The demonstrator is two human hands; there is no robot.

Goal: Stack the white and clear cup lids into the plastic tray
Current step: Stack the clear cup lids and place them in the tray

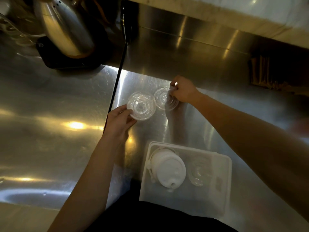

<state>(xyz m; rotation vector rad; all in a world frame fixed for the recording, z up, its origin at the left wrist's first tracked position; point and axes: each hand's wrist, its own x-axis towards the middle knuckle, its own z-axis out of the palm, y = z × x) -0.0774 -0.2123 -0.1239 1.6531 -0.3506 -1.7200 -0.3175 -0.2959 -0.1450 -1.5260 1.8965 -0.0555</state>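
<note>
- Tray (184,203) nearest me held white lids (168,166) and a faint clear lid (199,173).
- My left fingers (127,112) pinched a second lid (141,105); right fingers (174,95) gripped a third lid (164,98), blurred.

A café kitchen: steel counter (50,139), metal urn (66,27)

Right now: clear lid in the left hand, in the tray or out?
Out. The left hand grips the clear lid at the steel counter, beyond the plastic tray's far rim.
</note>
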